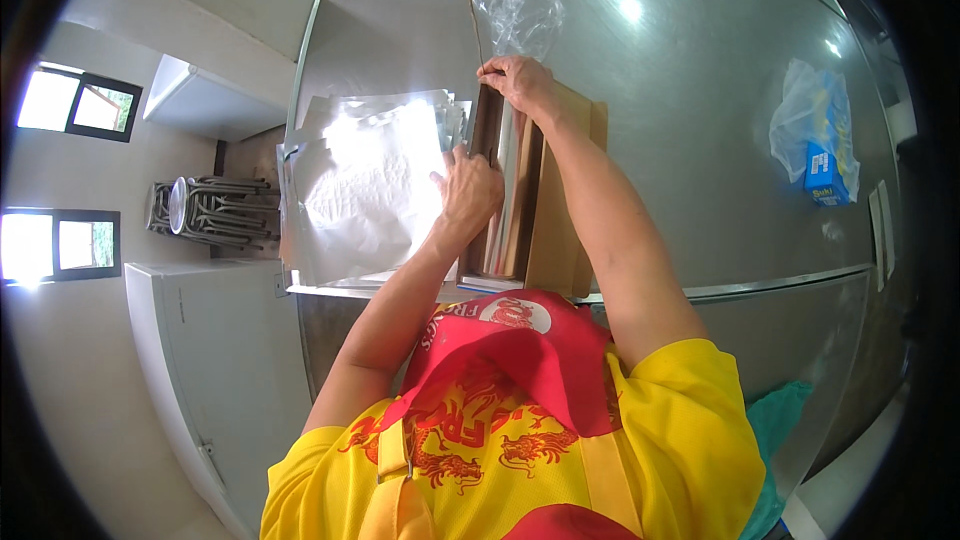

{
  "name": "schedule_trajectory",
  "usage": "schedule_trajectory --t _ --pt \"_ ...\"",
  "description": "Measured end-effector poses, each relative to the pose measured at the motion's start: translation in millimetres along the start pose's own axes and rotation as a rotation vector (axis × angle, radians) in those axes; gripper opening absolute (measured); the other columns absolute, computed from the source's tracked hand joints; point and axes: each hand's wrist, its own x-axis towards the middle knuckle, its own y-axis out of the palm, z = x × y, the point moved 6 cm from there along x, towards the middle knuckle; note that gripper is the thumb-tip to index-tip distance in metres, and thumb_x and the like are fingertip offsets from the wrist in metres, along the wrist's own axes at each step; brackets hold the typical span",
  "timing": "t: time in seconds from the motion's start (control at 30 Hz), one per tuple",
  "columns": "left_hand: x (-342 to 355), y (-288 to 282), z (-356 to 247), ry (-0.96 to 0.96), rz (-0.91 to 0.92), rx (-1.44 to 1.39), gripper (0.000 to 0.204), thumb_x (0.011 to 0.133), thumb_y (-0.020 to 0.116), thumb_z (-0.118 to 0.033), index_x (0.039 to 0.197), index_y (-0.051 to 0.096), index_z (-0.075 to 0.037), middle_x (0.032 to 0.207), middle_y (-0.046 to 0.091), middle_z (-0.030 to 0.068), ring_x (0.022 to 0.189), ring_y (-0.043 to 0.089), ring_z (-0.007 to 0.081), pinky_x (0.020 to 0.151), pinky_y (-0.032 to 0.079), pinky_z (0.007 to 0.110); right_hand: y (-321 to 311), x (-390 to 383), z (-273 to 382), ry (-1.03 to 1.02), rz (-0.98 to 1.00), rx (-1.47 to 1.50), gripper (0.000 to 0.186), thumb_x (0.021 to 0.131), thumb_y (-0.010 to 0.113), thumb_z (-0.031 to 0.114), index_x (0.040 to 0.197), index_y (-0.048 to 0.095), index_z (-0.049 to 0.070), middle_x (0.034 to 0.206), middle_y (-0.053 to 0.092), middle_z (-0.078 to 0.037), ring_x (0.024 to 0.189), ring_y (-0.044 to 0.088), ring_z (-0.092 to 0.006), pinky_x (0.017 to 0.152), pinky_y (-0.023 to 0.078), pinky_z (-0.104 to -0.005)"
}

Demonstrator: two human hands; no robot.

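A long, narrow cardboard box [562,210] lies lengthwise in front of me with its lid folded out to the right. Inside it are long pale and brown layers [506,195] that I cannot identify. At the box's far left corner, my right hand [520,85] has its fingertips pinched on the cardboard. A thin brown strip [468,0] runs away from those fingertips. My left hand [470,188] rests across the box's left side, thumb and forefinger apart, touching the edge of a stack of shiny silver sheets [365,190].
The metal table [700,140] carries a crumpled clear plastic bag [515,5] beyond the box. At the far right sits a blue box [826,175] partly in a plastic bag. Stacked metal stools [230,212] and a white cabinet [225,370] stand to the left.
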Motion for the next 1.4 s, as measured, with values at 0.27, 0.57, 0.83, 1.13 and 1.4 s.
schedule_trajectory --t 0.27,0.57,0.83,1.13,1.4 --pt "6.5 -8.3 -3.2 0.019 0.126 -0.013 0.039 0.091 0.068 -0.028 0.096 0.073 0.01 0.124 0.056 0.0331 0.124 0.049 0.0504 0.09 0.046 0.07 2.2 1.6 -3.0 -0.021 -0.016 -0.017 0.021 0.091 0.073 0.031 0.107 0.078 0.019 0.104 0.078 -0.004 0.095 0.073 -0.0229 0.087 0.055 -0.0369" --pt "10.3 1.7 2.4 -0.053 -0.017 -0.122 0.026 0.088 0.068 -0.01 0.1 0.072 0.013 0.129 0.051 0.0386 0.122 0.051 0.0552 0.094 0.054 0.057 2.6 0.8 -0.4 -0.011 -0.016 -0.008 0.021 0.091 0.073 0.032 0.107 0.078 0.02 0.104 0.077 -0.003 0.094 0.073 -0.0228 0.086 0.055 -0.0365" --pt "20.1 -3.3 -5.1 -0.008 0.029 -0.066 0.025 0.086 0.065 -0.007 0.098 0.07 0.015 0.126 0.053 0.0339 0.116 0.054 0.0514 0.094 0.053 0.056 -0.5 1.7 -3.5 -0.051 -0.03 -0.002 0.021 0.091 0.073 0.032 0.107 0.078 0.019 0.102 0.077 -0.004 0.093 0.073 -0.0234 0.084 0.055 -0.037" --pt "0.3 -65.0 17.3 -0.145 -0.098 -0.588 0.026 0.091 0.065 -0.021 0.094 0.068 0.005 0.092 0.07 0.0187 0.078 0.068 0.0257 0.073 0.054 0.039 -0.1 -1.3 -10.1 -0.04 -0.051 0.067 0.02 0.091 0.071 0.033 0.104 0.078 0.019 0.096 0.077 -0.005 0.089 0.072 -0.0249 0.081 0.055 -0.0385" --pt "-4.3 -227.8 81.2 -0.099 -0.161 -0.652 0.021 0.093 0.069 -0.02 0.097 0.075 0.0 0.081 0.064 -0.0037 0.072 0.051 0.0046 0.067 0.04 0.021 0.9 3.0 -6.1 -0.075 -0.07 0.043 0.024 0.088 0.07 0.035 0.104 0.078 0.02 0.098 0.077 -0.005 0.091 0.072 -0.0254 0.083 0.054 -0.0396"
